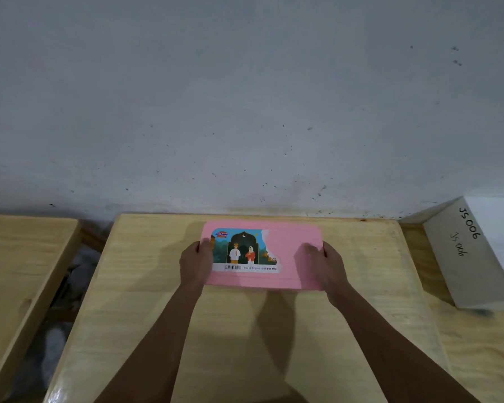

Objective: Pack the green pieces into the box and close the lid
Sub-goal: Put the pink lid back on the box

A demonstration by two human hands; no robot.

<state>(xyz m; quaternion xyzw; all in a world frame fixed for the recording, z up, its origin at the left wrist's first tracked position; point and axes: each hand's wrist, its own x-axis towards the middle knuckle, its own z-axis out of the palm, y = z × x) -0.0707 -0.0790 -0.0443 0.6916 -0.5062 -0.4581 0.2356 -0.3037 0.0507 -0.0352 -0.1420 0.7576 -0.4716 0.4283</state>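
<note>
- Two hands clasp the pink box [253, 282]: left hand [197, 263] round its left end, right hand [326, 263] round its right, thumbs on the lid [285, 245].
- Box sits lidded on the bench [146, 286], near the far edge.

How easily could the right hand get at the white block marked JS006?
Probably yes: only bare table lies between the right hand and the white block, though the hand holds the pink lid.

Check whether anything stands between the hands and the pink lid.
Nothing visible does. The left hand and right hand grip the flat pink plastic lid with a torn sticker at its two short ends, thumbs on top. The lid lies on the pale wooden table.
</note>
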